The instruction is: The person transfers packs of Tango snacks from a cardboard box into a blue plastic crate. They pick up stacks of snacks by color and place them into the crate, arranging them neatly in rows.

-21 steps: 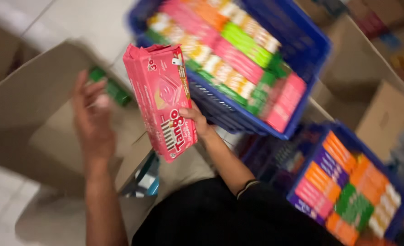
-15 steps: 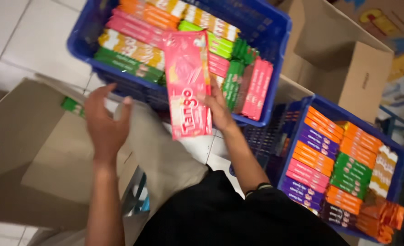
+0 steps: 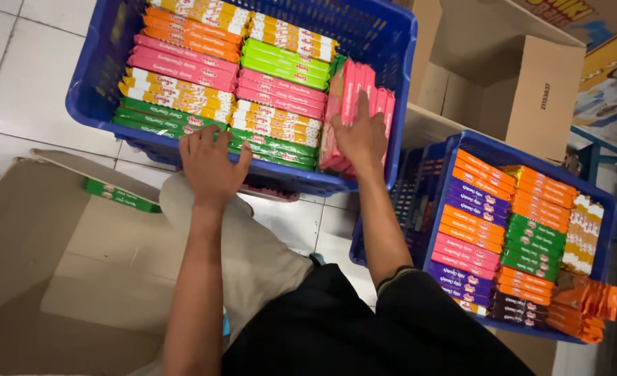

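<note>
The pink packet [image 3: 356, 118], in the air a moment ago, now stands inside the blue crate [image 3: 399, 83]; the right hand [image 3: 361, 136] presses it flat, grip spread. The left hand [image 3: 209, 167] rests open on the crate's near rim.

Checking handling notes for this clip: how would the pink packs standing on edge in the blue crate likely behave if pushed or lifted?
The pink packs are long, flat and thin, so they probably feel stiff and light. Standing on edge under the right hand, they could tip sideways if released, though the blue crate wall props them. Their glossy wrap looks somewhat slippery.
</note>
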